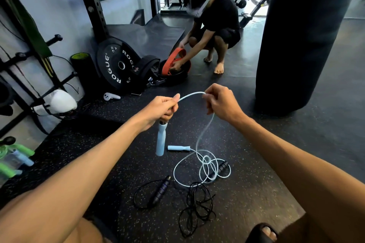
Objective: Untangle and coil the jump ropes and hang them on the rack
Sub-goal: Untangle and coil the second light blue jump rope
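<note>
Clear speckled floor (138,167) just left of the dangling blue handle (161,140). Underneath, cluttered: blue rope (206,156) looped over a black handle (222,166), black rope (197,203) tangled beside. Hemmed in on the right by the punching bag (306,35). Ahead, a crouching person (217,21) and weight plate (113,63); rack pegs (56,38) far left.

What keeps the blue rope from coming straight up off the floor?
The blue rope has floor loops crossing a black handle of the black rope, which may snag. The left hand and right hand hold it, unobstructed.
</note>
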Motion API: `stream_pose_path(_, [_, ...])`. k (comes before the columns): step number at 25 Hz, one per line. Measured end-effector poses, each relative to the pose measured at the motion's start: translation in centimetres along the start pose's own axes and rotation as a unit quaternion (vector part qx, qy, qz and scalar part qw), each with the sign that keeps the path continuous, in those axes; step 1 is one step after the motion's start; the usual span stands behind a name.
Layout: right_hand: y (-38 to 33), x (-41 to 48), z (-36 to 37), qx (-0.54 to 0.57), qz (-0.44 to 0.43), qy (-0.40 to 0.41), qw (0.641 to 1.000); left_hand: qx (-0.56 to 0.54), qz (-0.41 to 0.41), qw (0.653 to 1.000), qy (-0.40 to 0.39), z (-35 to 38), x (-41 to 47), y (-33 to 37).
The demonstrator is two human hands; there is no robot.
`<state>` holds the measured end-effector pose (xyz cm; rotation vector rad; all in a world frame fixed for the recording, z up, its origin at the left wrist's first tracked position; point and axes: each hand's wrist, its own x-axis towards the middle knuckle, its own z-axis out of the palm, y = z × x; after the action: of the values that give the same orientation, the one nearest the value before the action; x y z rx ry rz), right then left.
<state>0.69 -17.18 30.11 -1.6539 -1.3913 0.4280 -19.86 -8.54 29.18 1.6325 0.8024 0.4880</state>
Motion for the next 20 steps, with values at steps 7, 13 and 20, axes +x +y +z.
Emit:
stream_pose_path(7, [0.4, 0.0, 0.2, 0.017, 0.044, 0.013, 0.999, -0.159, -0.023, 0.982, -0.102, -0.3, -0.8, 0.7])
stream_pose_path(13, [1.2, -1.7, 1.6, -0.021, 0.131, -0.182, 0.974, -0.369, 0.034, 0.929, 0.008, -0.5, -0.5, 2.1])
stream_pose_path(20, [0.8, -3.1, 2.5, 0.011, 0.096, -0.306, 0.947, -0.396, 0.102, 0.895, 0.178, -1.3, 0.6, 1.1])
